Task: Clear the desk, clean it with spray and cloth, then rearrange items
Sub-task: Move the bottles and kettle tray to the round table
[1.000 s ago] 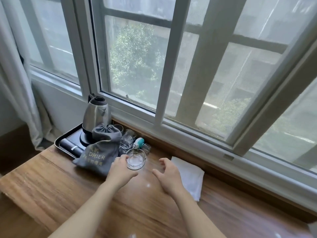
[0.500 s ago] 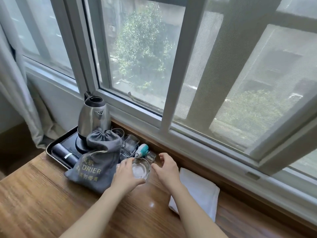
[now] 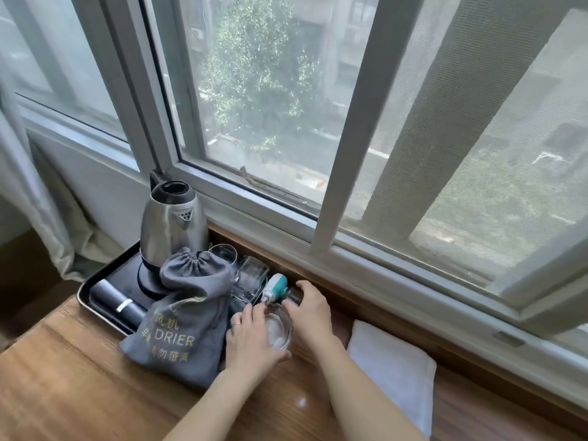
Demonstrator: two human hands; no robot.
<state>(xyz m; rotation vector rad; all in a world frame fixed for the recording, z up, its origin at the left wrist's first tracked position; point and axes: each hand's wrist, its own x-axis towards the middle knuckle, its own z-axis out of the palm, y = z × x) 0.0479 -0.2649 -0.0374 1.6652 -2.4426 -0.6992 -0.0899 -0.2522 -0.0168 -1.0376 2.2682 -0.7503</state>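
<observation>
A round clear glass dish [image 3: 280,327] sits on the wooden desk [image 3: 79,386] beside a grey drawstring bag [image 3: 181,316] printed "DRIER". My left hand [image 3: 251,342] grips the dish's near rim. My right hand [image 3: 310,308] curls around a small bottle with a teal and white cap [image 3: 274,286] lying behind the dish, against the window ledge. A folded white cloth [image 3: 394,370] lies to the right on the desk.
A black tray [image 3: 95,281] at the desk's left end carries a steel kettle [image 3: 173,227], a dark cylinder [image 3: 116,302] and two drinking glasses [image 3: 251,276]. The window frame [image 3: 350,262] runs along the back edge. A curtain [image 3: 35,198] hangs at far left.
Both hands have moved forward toward the window. The left hand brought the dish closer to the tray, and the right hand reached past it and closed on the teal-capped bottle.
</observation>
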